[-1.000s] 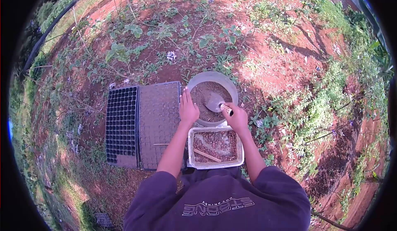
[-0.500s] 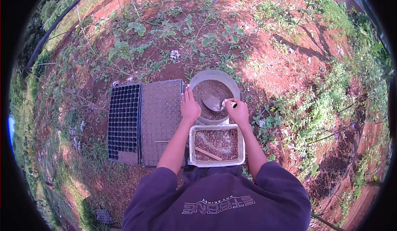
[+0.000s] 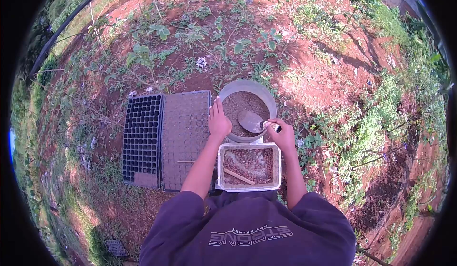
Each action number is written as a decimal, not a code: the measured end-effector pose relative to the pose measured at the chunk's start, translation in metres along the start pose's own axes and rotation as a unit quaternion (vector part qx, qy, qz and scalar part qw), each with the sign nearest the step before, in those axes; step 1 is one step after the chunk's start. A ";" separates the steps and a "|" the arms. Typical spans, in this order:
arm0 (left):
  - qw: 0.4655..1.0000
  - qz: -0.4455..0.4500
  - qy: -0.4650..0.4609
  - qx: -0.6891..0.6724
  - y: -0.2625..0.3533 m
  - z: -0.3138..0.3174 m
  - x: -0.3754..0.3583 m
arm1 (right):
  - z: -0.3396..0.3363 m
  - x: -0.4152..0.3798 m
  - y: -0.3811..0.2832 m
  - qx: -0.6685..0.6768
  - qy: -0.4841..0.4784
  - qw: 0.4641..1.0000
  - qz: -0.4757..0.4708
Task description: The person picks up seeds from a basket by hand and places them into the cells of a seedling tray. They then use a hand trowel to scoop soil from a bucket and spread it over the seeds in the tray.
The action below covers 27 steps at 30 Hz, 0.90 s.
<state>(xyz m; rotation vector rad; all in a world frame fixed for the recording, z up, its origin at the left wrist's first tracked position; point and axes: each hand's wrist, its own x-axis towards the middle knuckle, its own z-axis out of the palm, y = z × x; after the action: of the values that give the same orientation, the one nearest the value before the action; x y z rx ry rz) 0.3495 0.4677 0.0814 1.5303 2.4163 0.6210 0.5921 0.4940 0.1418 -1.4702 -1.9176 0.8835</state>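
As right hand point(image 3: 284, 135) drew back, fingers gripping trowel point(image 3: 252, 120); left hand point(image 3: 218, 121) open on basin point(image 3: 271, 103) rim

A person in a dark purple sweatshirt crouches on red earth, both hands at a round grey metal basin point(image 3: 269, 101) filled with brown soil.

The right hand point(image 3: 284, 136) grips the pale handle of a small metal trowel point(image 3: 252, 120), whose blade rests on the soil inside the basin. The left hand point(image 3: 218, 122) lies flat on the basin's near-left rim. Just below the basin sits a rectangular white plastic tub point(image 3: 220, 168) of reddish-brown lumps with a thin wooden stick point(image 3: 239, 176) lying across them. To the left lie two black plastic seedling trays point(image 3: 162, 140) side by side, the nearer one packed with soil, the farther one with open cells. Green weeds dot the ground around.
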 end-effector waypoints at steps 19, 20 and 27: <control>1.000 -0.001 0.015 -0.008 -0.002 0.003 0.000 | 0.016 0.007 0.005 0.116 0.029 0.990 0.074; 1.000 0.002 0.019 -0.008 -0.002 0.004 0.001 | 0.013 0.005 0.002 0.165 0.019 0.979 0.118; 1.000 0.005 0.020 -0.019 -0.003 0.004 0.001 | 0.014 0.002 -0.001 0.011 -0.027 0.998 -0.049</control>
<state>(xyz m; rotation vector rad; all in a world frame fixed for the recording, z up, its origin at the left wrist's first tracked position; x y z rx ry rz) 0.3487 0.4682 0.0762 1.5299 2.4122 0.7029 0.5810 0.4934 0.1338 -1.3395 -1.9962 0.9044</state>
